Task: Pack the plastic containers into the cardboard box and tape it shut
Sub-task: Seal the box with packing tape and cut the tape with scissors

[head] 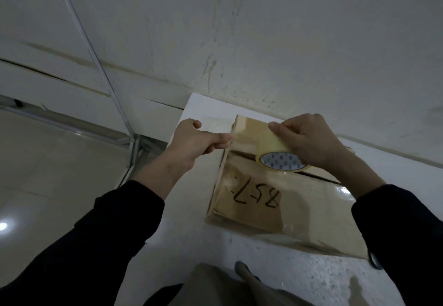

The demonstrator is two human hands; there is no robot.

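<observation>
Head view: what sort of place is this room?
Probably a plain indoor workroom or storeroom: a scuffed white wall, a glossy tiled floor, and a white table bearing a cardboard box.

White table (189, 233), scuffed wall (287, 30)

Two bare hands in shot. Behind the left hand (194, 142) there's a stretch of forearm, then the left sleeve (115, 229) takes over: black, long, loose cloth with soft folds, its cuff ending well back from the wrist. Same story behind the right hand (311, 141): the right sleeve (398, 224) is the same black cloth, its cuff also short of the wrist. Below both hands, at the bottom edge, come trousers (215, 286) in a dull grey-beige, creased along the leg. The light is dim, so weave and stitching can't be made out.
</observation>
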